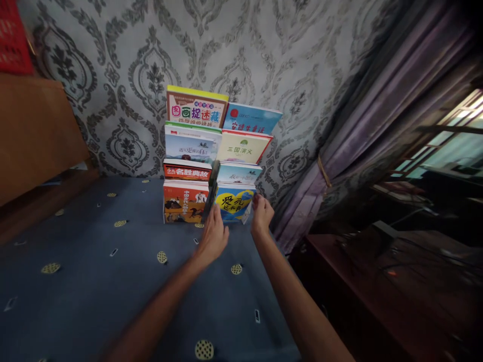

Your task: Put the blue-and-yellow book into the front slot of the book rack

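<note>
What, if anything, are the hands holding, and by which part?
Possibly the blue and yellow book: left hand at its left edge, right hand by its upper right corner. Whether either grips it cannot be told.

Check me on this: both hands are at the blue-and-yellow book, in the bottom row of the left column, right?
Wrong column: the head view shows the blue-and-yellow book in the right column, not the left. It is in the bottom row, with the left hand and right hand at its sides.
</note>
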{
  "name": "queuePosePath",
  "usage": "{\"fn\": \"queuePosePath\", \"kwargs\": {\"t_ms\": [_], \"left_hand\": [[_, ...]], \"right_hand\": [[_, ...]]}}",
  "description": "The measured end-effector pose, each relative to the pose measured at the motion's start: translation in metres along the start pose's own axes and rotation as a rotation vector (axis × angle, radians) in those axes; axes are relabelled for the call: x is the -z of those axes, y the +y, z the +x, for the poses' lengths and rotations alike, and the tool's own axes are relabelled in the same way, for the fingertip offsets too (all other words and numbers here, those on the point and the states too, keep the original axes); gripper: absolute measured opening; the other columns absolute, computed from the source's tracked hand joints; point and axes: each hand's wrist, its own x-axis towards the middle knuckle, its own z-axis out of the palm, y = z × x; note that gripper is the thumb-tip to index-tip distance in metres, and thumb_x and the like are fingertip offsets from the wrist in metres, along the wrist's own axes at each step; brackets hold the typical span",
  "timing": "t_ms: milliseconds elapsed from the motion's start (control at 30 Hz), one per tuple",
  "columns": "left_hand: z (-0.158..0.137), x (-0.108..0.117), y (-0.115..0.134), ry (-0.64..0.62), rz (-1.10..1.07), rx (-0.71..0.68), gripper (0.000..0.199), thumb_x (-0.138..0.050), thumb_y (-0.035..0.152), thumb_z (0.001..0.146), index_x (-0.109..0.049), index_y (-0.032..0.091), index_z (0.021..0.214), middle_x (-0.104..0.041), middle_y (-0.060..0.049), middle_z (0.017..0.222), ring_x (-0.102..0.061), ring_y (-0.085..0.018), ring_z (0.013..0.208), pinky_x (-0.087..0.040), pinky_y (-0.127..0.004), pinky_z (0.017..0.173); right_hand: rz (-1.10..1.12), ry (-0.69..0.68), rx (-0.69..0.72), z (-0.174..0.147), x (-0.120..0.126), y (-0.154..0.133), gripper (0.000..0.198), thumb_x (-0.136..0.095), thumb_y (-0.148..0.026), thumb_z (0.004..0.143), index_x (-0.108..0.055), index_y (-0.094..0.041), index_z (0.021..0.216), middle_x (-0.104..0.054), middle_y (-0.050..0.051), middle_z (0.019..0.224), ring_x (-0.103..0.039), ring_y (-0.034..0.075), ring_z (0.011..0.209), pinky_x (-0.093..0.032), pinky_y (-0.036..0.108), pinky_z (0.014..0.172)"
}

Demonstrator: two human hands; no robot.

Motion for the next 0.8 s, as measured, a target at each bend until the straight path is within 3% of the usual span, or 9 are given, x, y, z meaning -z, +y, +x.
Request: {"fn": "queuePosePath", "kwargs": {"t_ms": [167,333,567,800], "left_hand": [[-0.058,0.004,-0.02,-0.12,0.06,-0.028,0.063,-0.042,0.009,0.087,-0.034,0.016,0.149,-0.042,-0.019,0.153,-0.038,-0.028,0.146,-0.034,-0.055,0.12],[-0.079,0.009,-0.048,-0.2,0.119,0.036,0.054,-0.044,0.007,0.086,-0.045,0.018,0.139,-0.047,-0.018,0.147,-0.044,-0.028,0.141,-0.038,-0.055,0.116],[-0.077,0.011,-0.049,-0.237,0.222,0.004,0.044,-0.041,0.008,0.089,-0.051,0.016,0.131,-0.051,-0.018,0.142,-0.048,-0.028,0.138,-0.039,-0.053,0.115],[-0.077,0.011,-0.048,-0.238,0.252,0.004,0.048,-0.04,0.008,0.088,-0.048,0.015,0.135,-0.051,-0.019,0.143,-0.047,-0.028,0.139,-0.038,-0.052,0.116]], "right_hand": [[-0.093,-0.139,-0.001,-0.074,0.019,0.004,0.044,-0.048,-0.057,0.086,-0.068,-0.018,0.087,-0.072,0.008,0.086,-0.066,0.022,0.083,-0.052,0.035,0.077],[-0.129,-0.298,-0.095,-0.125,0.026,0.017,0.044,-0.05,-0.059,0.086,-0.069,-0.019,0.085,-0.072,0.007,0.083,-0.066,0.023,0.081,-0.053,0.034,0.073],[-0.163,-0.381,-0.148,-0.131,0.032,0.027,0.041,-0.051,-0.058,0.082,-0.068,-0.021,0.074,-0.072,0.007,0.075,-0.066,0.023,0.073,-0.052,0.035,0.07],[-0.146,-0.374,-0.154,-0.13,0.033,0.028,0.047,-0.051,-0.064,0.082,-0.067,-0.021,0.072,-0.072,0.007,0.072,-0.066,0.023,0.071,-0.052,0.034,0.068]]}}
